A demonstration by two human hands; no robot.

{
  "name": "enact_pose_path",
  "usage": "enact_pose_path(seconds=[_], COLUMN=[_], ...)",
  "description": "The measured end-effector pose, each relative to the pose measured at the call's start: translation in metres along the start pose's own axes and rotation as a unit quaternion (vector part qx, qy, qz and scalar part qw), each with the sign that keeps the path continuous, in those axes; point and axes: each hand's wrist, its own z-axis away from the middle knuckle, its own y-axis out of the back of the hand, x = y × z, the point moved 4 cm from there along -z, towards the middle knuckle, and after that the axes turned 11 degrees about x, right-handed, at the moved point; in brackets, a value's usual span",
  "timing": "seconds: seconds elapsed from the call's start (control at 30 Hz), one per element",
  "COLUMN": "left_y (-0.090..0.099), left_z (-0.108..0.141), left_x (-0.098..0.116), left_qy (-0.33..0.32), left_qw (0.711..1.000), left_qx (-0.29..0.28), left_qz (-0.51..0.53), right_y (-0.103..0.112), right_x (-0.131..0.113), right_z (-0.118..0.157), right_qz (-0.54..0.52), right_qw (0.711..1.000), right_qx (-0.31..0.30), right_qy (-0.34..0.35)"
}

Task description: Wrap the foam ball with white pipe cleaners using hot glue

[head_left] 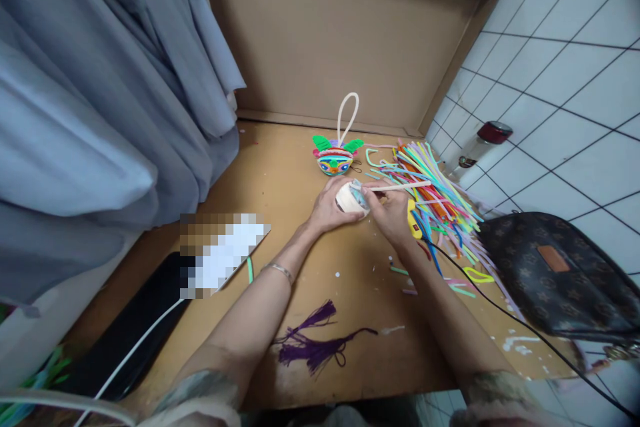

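My left hand (331,205) is wrapped round a small white roundish piece (346,197) with a blue-grey patch on its right side. My right hand (391,210) is closed beside that piece, its fingers pinching a pale pipe cleaner (405,186) whose free end sticks out to the right. The fingertips of both hands are close together at the piece. Just behind them stands a colourful animal-head ornament (334,161) with green ears and a white loop on top. To the right of my right hand lies a yellow glue gun (415,220), partly hidden by the hand.
A heap of coloured pipe cleaners (440,187) lies at the right, before a brown patterned bag (560,273) and a clear bottle (480,147). Purple tassels (315,350) lie near the front edge. A black cable (480,303) crosses the right side. Cardboard (340,33) stands behind; a grey-blue curtain (125,80) hangs left.
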Motion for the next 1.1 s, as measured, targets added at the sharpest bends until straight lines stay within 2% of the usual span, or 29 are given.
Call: enact_pose_path(seconds=[0.3,1.1], left_y=[0.001,0.001], left_z=[0.000,0.001], left_x=[0.001,0.000], left_qy=[-0.007,-0.011], left_qw=[1.000,1.000], left_qx=[-0.012,-0.024], left_qz=[0.004,0.002], right_y=[-0.008,-0.009], right_x=[0.022,0.023], right_z=[0.003,0.002], right_qz=[-0.073,-0.049], right_qw=[0.997,0.995], right_qx=[-0.013,-0.067], right_qy=[-0.014,0.052])
